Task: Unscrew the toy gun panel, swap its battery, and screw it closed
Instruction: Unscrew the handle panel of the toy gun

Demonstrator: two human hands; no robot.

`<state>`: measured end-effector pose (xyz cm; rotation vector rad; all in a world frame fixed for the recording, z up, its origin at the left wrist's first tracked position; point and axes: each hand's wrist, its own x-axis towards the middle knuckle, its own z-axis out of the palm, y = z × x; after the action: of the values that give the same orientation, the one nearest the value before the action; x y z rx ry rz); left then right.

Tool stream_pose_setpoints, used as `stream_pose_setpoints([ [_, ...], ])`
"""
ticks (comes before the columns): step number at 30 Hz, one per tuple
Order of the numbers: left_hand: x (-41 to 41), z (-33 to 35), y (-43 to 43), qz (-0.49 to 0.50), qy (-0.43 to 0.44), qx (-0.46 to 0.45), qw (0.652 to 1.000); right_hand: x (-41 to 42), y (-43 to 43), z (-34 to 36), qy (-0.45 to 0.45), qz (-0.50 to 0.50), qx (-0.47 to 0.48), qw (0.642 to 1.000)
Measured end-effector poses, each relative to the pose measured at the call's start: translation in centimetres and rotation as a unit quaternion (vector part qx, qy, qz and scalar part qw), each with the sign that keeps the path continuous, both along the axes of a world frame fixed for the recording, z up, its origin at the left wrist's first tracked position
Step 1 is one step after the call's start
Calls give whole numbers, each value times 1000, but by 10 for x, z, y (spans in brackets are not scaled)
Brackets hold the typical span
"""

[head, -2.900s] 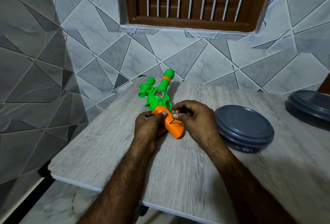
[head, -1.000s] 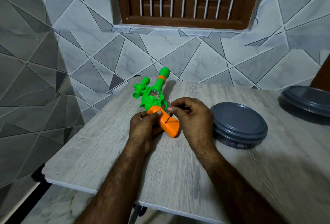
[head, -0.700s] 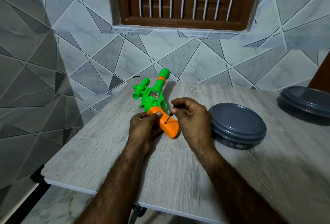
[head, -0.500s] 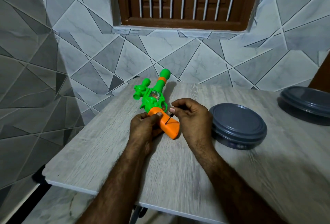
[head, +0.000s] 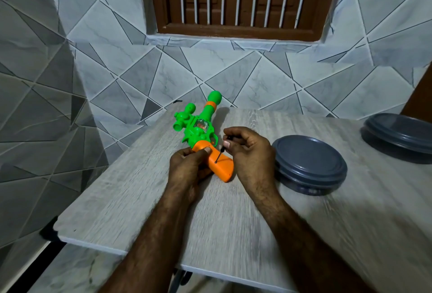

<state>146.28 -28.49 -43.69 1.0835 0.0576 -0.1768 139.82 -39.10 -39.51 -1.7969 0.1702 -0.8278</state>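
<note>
A green toy gun (head: 198, 126) with an orange grip (head: 222, 166) lies on its side near the far left corner of the grey wood-grain table (head: 233, 211), barrel pointing at the wall. My left hand (head: 187, 169) clamps the grip from the left, thumb on top. My right hand (head: 250, 152) pinches a small black screwdriver (head: 219, 153) between thumb and fingers. Its thin tip stands tilted in a screw hole on the grip's panel. The screwdriver's handle is mostly hidden by my fingers.
A round dark grey lidded container (head: 308, 164) sits just right of my right hand. A second grey lid or dish (head: 399, 133) lies at the far right edge. Tiled walls close in on the left and behind; the table's front edge is near my forearms.
My fingers have shifted slightly around the screwdriver, whose tip stays in the grip. The left hand and gun have stayed put; the view has shifted a little.
</note>
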Motion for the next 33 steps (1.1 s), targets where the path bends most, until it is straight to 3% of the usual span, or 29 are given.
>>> stream_pose_setpoints([
  [17, 2, -2, -1, 0, 4, 7, 1000, 3, 1, -1, 18, 8, -34, 999],
  [22, 3, -3, -1, -12, 2, 1, 1000, -1, 6, -3, -22, -29, -72, 997],
  [33, 7, -6, -2, -4, 6, 3, 1000, 6, 0, -5, 8, 17, -22, 1000],
])
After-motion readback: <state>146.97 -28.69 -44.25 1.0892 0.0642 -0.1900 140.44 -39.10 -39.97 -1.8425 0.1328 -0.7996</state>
